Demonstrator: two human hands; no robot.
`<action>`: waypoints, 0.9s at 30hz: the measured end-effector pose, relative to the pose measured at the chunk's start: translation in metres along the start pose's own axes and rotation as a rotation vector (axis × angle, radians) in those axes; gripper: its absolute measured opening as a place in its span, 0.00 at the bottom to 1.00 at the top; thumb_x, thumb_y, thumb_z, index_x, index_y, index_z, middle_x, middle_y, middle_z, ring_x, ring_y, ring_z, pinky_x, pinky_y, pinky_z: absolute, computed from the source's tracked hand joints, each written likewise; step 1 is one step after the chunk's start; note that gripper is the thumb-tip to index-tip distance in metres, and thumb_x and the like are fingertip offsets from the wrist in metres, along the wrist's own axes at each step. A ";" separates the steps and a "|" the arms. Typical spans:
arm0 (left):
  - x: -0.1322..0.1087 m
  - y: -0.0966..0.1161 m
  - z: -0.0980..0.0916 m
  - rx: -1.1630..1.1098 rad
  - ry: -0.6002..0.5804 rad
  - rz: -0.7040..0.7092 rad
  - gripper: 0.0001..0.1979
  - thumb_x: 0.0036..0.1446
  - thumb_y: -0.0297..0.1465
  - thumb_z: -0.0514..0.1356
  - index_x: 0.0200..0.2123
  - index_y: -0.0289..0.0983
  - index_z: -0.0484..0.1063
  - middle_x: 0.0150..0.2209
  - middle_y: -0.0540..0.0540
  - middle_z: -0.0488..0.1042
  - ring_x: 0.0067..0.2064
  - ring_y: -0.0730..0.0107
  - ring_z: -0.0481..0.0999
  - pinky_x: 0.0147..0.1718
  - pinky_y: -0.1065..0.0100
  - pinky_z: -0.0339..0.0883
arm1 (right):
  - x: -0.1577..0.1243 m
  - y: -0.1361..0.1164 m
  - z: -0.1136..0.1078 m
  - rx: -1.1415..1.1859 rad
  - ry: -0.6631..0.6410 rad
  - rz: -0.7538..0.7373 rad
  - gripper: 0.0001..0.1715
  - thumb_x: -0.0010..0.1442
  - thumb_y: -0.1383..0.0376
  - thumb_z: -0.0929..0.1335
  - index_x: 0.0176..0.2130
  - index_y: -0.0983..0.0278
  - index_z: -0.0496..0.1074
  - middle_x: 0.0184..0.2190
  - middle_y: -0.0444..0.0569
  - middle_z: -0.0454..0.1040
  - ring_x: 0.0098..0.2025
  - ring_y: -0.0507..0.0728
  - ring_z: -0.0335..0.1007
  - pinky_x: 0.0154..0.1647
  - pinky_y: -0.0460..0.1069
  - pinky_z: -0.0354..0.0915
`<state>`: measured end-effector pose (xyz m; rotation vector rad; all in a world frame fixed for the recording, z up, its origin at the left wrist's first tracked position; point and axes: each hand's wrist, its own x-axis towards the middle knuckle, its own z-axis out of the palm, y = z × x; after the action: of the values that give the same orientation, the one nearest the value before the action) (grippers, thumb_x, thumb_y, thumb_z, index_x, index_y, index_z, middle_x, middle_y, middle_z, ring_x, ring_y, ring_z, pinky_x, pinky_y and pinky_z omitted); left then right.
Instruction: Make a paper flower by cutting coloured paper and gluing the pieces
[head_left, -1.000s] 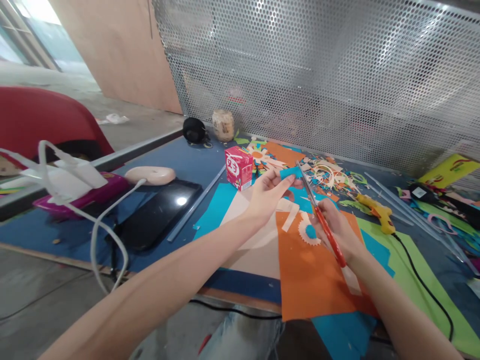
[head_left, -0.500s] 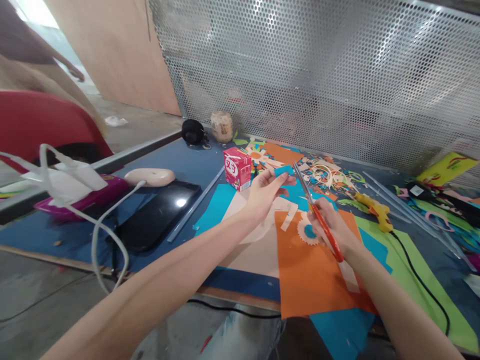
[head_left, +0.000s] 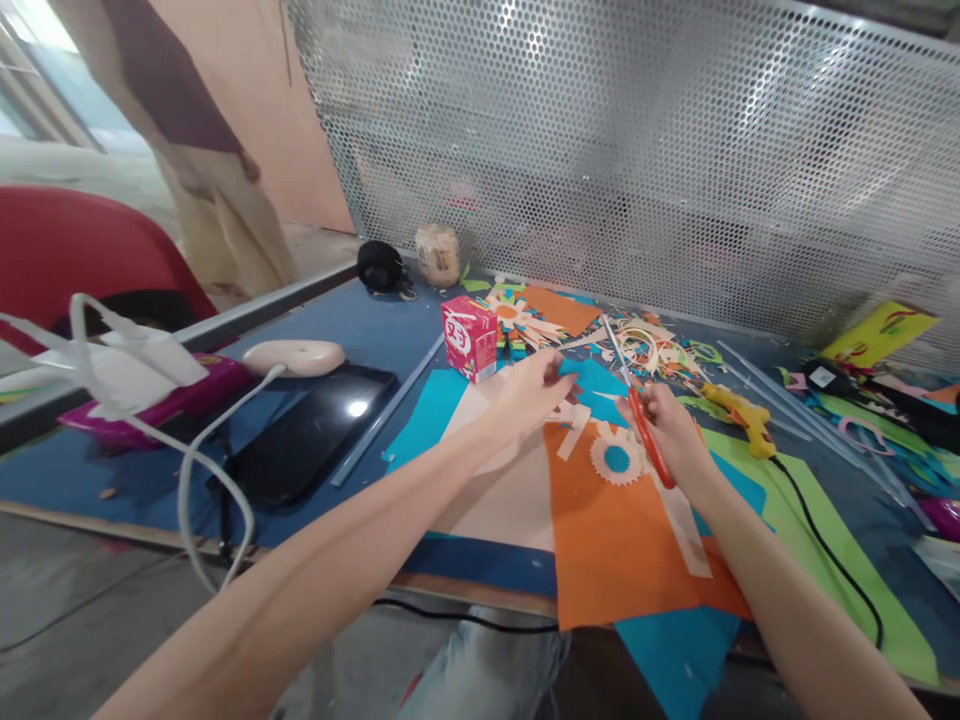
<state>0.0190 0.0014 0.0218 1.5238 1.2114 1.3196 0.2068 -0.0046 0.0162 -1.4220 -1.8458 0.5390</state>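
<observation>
My right hand (head_left: 664, 425) is closed round the red handles of a pair of scissors (head_left: 646, 425), whose blades point up and away. My left hand (head_left: 536, 388) is low over the paper, its fingers curled and pressed together. Whatever those fingers hold cannot be made out against the blue paper (head_left: 596, 375) beside them. Below the hands lie an orange sheet (head_left: 615, 560) and a pale peach sheet (head_left: 499, 515). A toothed peach paper ring with a blue centre (head_left: 617, 459) rests on the orange sheet. One pale strip (head_left: 686, 535) lies near my right wrist.
A pink box (head_left: 470, 340) stands behind my left hand. Paper scraps (head_left: 652, 345) are heaped at the back. To the right lies a yellow glue gun (head_left: 742, 415) with a black cord. A phone (head_left: 315, 430) lies left. Someone in a dark top (head_left: 176, 80) is beyond the red chair.
My left hand has lowered toward the paper, and the small blue piece it pinched is no longer distinct. My right hand shifted slightly with the scissors. The person at left moved right.
</observation>
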 end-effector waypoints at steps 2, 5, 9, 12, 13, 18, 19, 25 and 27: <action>0.000 -0.004 -0.003 0.172 -0.051 0.062 0.08 0.42 0.23 0.57 0.19 0.38 0.60 0.18 0.52 0.67 0.21 0.72 0.68 0.19 0.72 0.54 | 0.002 -0.001 -0.001 -0.085 0.018 0.020 0.24 0.48 0.46 0.63 0.25 0.60 0.51 0.18 0.38 0.56 0.20 0.50 0.54 0.21 0.46 0.52; 0.001 -0.009 -0.006 0.345 -0.130 0.154 0.12 0.39 0.22 0.58 0.13 0.39 0.58 0.13 0.54 0.59 0.16 0.75 0.59 0.20 0.71 0.49 | 0.001 -0.005 -0.005 -0.220 0.005 0.071 0.23 0.47 0.45 0.64 0.27 0.60 0.53 0.21 0.42 0.62 0.23 0.52 0.60 0.23 0.47 0.53; 0.001 -0.013 -0.009 0.596 -0.088 0.217 0.12 0.44 0.25 0.57 0.13 0.38 0.61 0.14 0.51 0.61 0.19 0.71 0.61 0.23 0.69 0.52 | 0.001 -0.008 -0.013 -0.557 -0.020 0.221 0.24 0.50 0.44 0.60 0.33 0.61 0.56 0.26 0.50 0.69 0.27 0.59 0.67 0.23 0.49 0.53; -0.002 -0.013 -0.012 0.894 -0.085 0.140 0.05 0.49 0.30 0.56 0.26 0.35 0.70 0.25 0.41 0.71 0.29 0.60 0.70 0.28 0.65 0.58 | 0.003 -0.007 -0.017 -0.727 -0.078 0.310 0.25 0.53 0.45 0.57 0.37 0.63 0.58 0.30 0.56 0.71 0.32 0.63 0.70 0.25 0.50 0.55; -0.003 -0.013 -0.013 0.992 -0.077 0.124 0.09 0.50 0.31 0.56 0.34 0.33 0.71 0.32 0.37 0.72 0.34 0.55 0.71 0.31 0.64 0.60 | 0.004 -0.006 -0.017 -0.750 -0.097 0.329 0.25 0.54 0.46 0.57 0.38 0.63 0.59 0.31 0.57 0.72 0.33 0.64 0.71 0.26 0.50 0.56; -0.011 0.001 -0.013 1.223 -0.273 0.343 0.27 0.53 0.25 0.54 0.57 0.38 0.55 0.48 0.38 0.68 0.49 0.56 0.66 0.43 0.62 0.61 | 0.008 -0.004 -0.017 -0.779 -0.111 0.375 0.23 0.55 0.49 0.57 0.41 0.65 0.60 0.34 0.57 0.73 0.39 0.66 0.71 0.30 0.51 0.60; -0.012 0.005 -0.013 1.244 -0.345 0.373 0.28 0.54 0.25 0.53 0.58 0.41 0.54 0.45 0.41 0.70 0.47 0.58 0.69 0.42 0.63 0.61 | 0.008 -0.004 -0.017 -0.776 -0.115 0.373 0.23 0.55 0.49 0.57 0.41 0.65 0.60 0.35 0.57 0.73 0.39 0.66 0.71 0.31 0.51 0.60; -0.021 0.014 -0.008 1.441 -0.495 0.505 0.34 0.55 0.23 0.51 0.62 0.47 0.42 0.34 0.45 0.74 0.34 0.64 0.74 0.31 0.69 0.62 | 0.007 -0.001 -0.016 -0.753 -0.138 0.352 0.25 0.54 0.50 0.59 0.43 0.67 0.61 0.37 0.59 0.73 0.40 0.65 0.71 0.33 0.52 0.62; -0.021 0.010 -0.009 1.467 -0.486 0.583 0.36 0.54 0.21 0.50 0.63 0.48 0.39 0.33 0.46 0.74 0.34 0.65 0.74 0.30 0.70 0.61 | 0.007 0.000 -0.015 -0.744 -0.136 0.345 0.25 0.54 0.50 0.60 0.43 0.67 0.61 0.37 0.59 0.73 0.40 0.65 0.71 0.33 0.52 0.62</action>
<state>0.0116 -0.0214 0.0275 3.1326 1.4821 0.0390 0.2176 0.0003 0.0274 -2.2650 -2.0201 0.0929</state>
